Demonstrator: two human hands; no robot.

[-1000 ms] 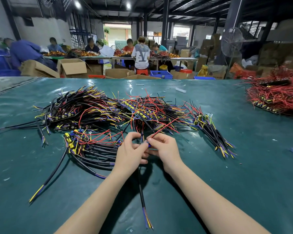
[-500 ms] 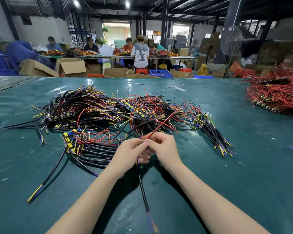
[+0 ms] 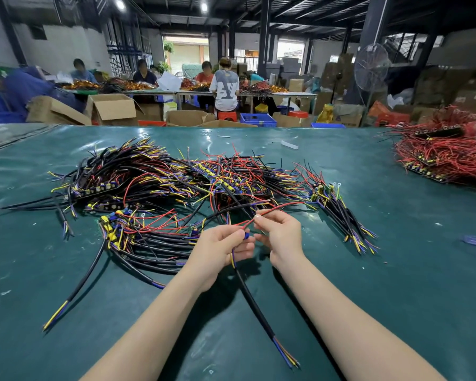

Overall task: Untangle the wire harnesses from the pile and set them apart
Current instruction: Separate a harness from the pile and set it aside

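On the green counter (image 3: 396,270) the tangled pile of wire harnesses (image 3: 162,188) is lying across the middle, well left of centre and reaching to the far side of both hands, its black sheathed cables and red, yellow and blue wires crossing one another. The left grip (image 3: 220,251) is curling around a black cable (image 3: 253,295), holding it where its coloured cores split out; the cable is hanging from the palm and running toward the near right, ending in bare blue and yellow cores. A small blue terminal (image 3: 246,235) is showing at the left fingertips. The right grip (image 3: 280,237) is pinching a thin red wire (image 3: 283,208) between thumb and forefinger, just beside the left fingertips, and the wire is stretching away to the far right into the pile. A smaller bundle of harnesses (image 3: 341,213) is lying to the right of the pile, fanning toward the near right. A single black cable (image 3: 77,284) is trailing out of the pile toward the near left. At the far right edge a heap of red wires (image 3: 445,158) is sitting well apart. Beyond the counter, people are sitting at far tables among cardboard boxes (image 3: 113,108).
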